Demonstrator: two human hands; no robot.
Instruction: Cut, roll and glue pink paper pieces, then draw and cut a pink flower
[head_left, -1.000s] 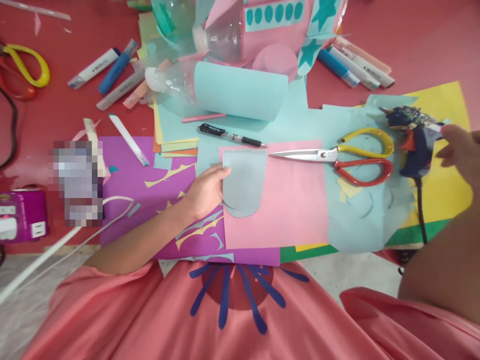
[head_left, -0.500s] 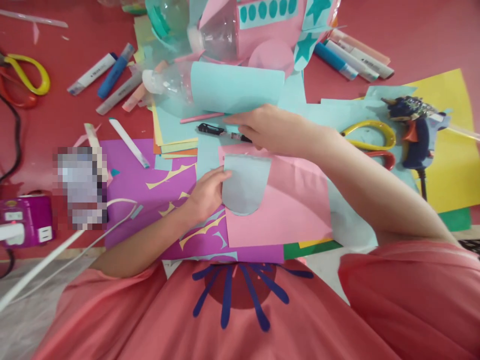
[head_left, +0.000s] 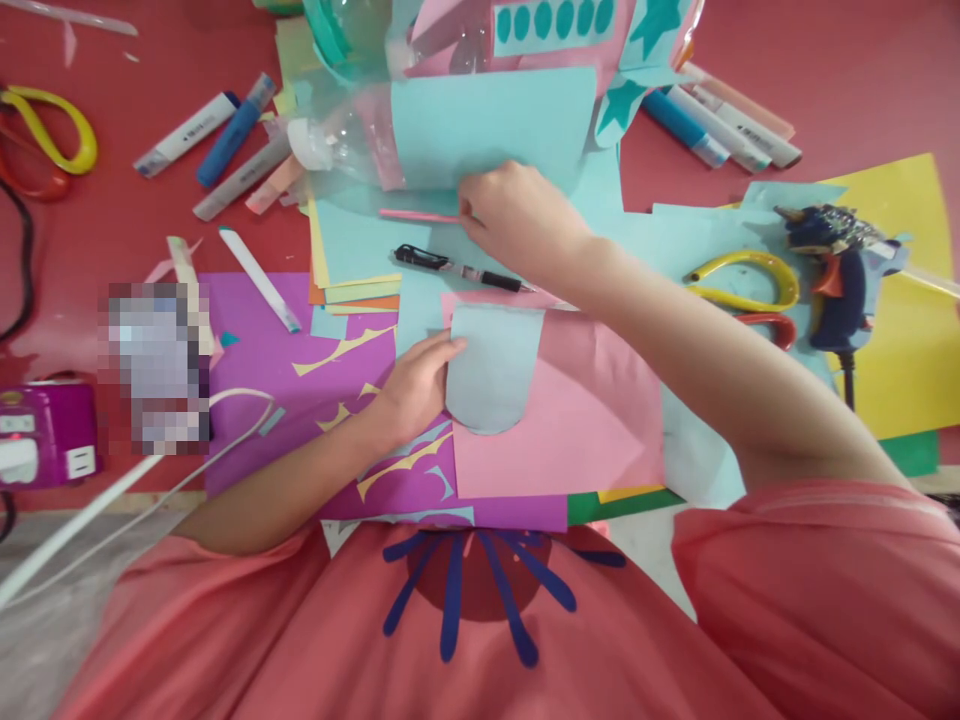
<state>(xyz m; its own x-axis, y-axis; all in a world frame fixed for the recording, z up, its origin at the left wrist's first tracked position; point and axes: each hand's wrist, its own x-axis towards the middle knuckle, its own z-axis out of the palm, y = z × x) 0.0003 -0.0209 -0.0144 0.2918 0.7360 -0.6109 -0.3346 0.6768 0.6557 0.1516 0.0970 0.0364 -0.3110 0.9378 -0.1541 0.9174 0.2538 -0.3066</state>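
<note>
The left hand (head_left: 418, 385) pinches the nine-o'clock edge of a U-shaped, pale-blue paper piece (head_left: 496, 372) over a pink paper sheet (head_left: 589, 420); probably light and easily creased, it suits that hold. Toward twelve o'clock, the right hand (head_left: 517, 212) curls at a slim pink stick (head_left: 418, 215), grip unclear.

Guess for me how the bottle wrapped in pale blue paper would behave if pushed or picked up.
The bottle would probably roll if pushed, being round and lying on its side. It is likely light for its size, since its uncovered end is see-through plastic. The paper wrap looks thin, so a hard squeeze might crease it.
</note>
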